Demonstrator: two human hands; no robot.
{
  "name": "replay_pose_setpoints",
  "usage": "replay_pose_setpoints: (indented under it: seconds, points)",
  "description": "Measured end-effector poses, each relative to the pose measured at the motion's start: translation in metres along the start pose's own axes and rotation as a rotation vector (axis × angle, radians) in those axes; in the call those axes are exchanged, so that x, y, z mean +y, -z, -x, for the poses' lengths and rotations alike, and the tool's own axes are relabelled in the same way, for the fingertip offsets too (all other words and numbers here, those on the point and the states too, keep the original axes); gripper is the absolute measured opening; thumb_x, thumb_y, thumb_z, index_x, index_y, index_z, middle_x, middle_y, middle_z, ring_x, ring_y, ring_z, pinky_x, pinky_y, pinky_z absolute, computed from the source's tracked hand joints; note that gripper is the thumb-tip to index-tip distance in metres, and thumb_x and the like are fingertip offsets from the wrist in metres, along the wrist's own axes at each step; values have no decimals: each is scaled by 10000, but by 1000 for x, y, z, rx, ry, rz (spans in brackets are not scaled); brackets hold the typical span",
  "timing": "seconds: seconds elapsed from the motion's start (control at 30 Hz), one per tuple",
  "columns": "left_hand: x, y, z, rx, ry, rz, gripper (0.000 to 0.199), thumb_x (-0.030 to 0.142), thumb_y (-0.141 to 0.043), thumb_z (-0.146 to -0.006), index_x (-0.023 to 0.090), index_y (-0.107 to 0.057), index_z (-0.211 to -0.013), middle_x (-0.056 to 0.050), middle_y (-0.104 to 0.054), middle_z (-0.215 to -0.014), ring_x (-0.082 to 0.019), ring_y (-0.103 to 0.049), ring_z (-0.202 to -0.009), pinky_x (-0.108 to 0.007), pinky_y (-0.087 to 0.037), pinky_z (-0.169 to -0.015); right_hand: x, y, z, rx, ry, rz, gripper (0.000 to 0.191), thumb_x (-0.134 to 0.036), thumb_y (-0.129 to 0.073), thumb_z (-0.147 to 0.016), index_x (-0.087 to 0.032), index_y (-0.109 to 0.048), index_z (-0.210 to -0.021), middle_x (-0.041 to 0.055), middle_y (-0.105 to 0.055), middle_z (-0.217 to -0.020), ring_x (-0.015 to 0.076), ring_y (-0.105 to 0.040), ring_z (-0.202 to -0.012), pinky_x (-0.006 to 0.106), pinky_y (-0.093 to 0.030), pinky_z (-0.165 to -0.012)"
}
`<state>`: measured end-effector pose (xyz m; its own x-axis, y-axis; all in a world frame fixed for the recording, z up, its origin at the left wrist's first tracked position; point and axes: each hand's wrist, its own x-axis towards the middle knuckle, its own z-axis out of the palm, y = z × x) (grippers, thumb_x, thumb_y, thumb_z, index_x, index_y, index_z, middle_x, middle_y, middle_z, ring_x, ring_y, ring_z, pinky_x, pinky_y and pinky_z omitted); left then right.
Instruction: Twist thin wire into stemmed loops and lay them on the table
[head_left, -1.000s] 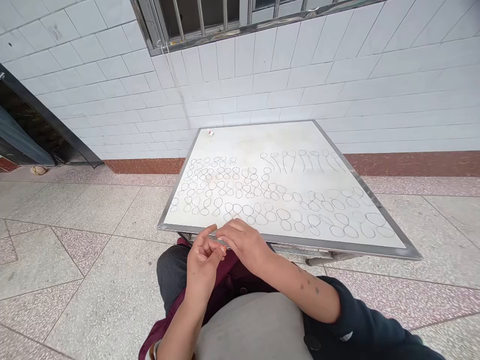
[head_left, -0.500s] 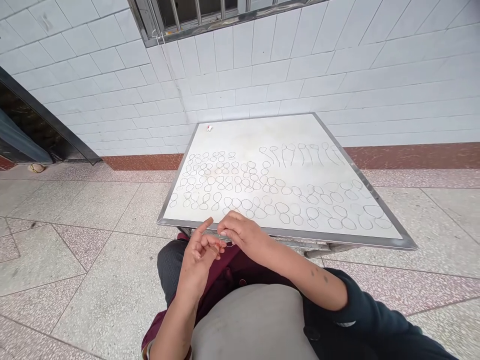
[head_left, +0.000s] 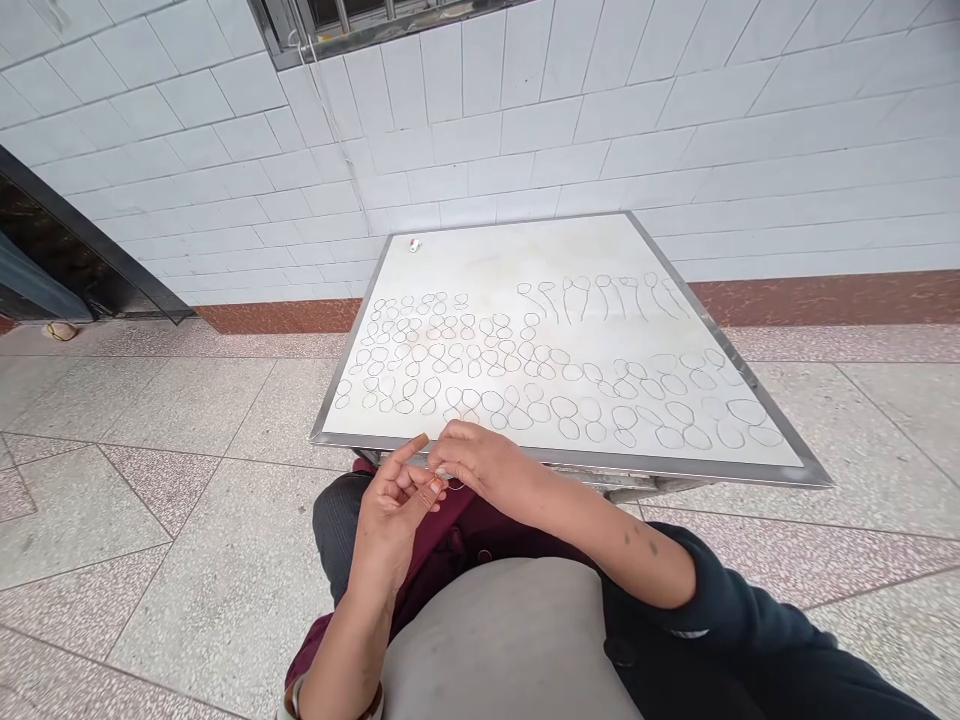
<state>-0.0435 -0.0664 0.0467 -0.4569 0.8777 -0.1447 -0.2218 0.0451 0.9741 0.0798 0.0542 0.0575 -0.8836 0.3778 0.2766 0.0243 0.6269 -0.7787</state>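
Note:
Just in front of the near edge of a white board [head_left: 510,245], my two hands meet over my lap. With its index finger raised, my left hand [head_left: 390,510] pinches between the thumb and the other fingers. My right hand [head_left: 491,468] is closed in a pinch right against the left fingertips. A thin curved strand [head_left: 454,487] shows at the fingertips; whether it is wire or thread I cannot tell. Several thin dark loops [head_left: 568,407], many paired like figure eights, cover the board in rows. Loops with long tails [head_left: 604,290] lie toward the back right.
A grey metal rim [head_left: 570,458] edges the board. A small white and red item [head_left: 415,245] sits at its far left corner. Behind stands a white tiled wall [head_left: 465,130] with a barred window [head_left: 360,25]. Stone floor tiles [head_left: 187,570] surround the board.
The camera view has shifted slightly, so the board sits a little higher. My fingertips have drawn a bit closer together around the strand.

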Motion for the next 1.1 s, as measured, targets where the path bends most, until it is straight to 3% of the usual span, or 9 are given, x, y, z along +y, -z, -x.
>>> replay_pose_setpoints:
  seconds: [0.17,0.37,0.47,0.6,0.7,0.8,0.9,1.1]
  points:
    - [-1,0,-1,40,-11,-21,479,280,-723,-779,216,-595,-1236,25,-624,-719,-111,-564,-679,-245,-463,-665,7,-1,0,124,15,8,203,-231,-431,-989,-229,-564,-1143,54,-602,-1018,164,-582,-902,312,-490,-799]
    - [-4,-1,-2,17,-15,-1,514,239,-733,-769,225,-565,-1254,34,-633,-722,-103,-566,-665,-256,-478,-701,7,-5,-1,136,2,25,127,-137,-521,-920,-212,-619,-950,24,-619,-907,138,-599,-802,265,-489,-722]
    - [-4,-3,-2,38,-34,3,505,228,-735,-768,222,-570,-1245,40,-625,-705,-98,-561,-657,-252,-476,-707,4,-9,-2,170,17,14,141,-147,-508,-923,-214,-624,-967,27,-631,-888,152,-597,-837,286,-485,-750]
    - [-5,-4,-2,119,-76,44,495,238,-728,-778,223,-567,-1245,40,-623,-717,-99,-556,-669,-235,-462,-679,5,-8,0,248,-143,-195,184,-275,-509,-944,-233,-592,-1102,36,-640,-951,161,-597,-866,318,-488,-775]
    - [-6,-4,-2,157,-87,89,496,228,-723,-784,222,-555,-1250,38,-627,-735,-94,-553,-681,-219,-454,-663,12,-6,5,149,-275,-503,195,-329,-573,-902,-225,-588,-1066,34,-629,-967,141,-597,-808,284,-494,-697]
    - [-8,-4,-2,164,-87,124,491,215,-724,-784,216,-553,-1244,39,-629,-736,-84,-542,-678,-208,-452,-671,20,-9,10,53,-274,-684,215,-259,-660,-825,-215,-592,-1024,20,-631,-937,138,-602,-851,286,-489,-759]
    - [-8,-5,-1,166,-81,135,491,217,-730,-781,206,-552,-1238,40,-629,-723,-80,-535,-669,-207,-450,-676,23,-14,12,59,-268,-714,189,-220,-623,-839,-218,-593,-1026,24,-641,-961,137,-604,-872,301,-476,-801]
    - [-7,-6,-1,166,-72,107,504,233,-737,-775,194,-546,-1240,36,-637,-714,-87,-538,-669,-205,-444,-645,22,-18,11,82,-207,-660,226,-135,-550,-827,-226,-564,-1032,20,-624,-966,129,-581,-830,281,-457,-730]
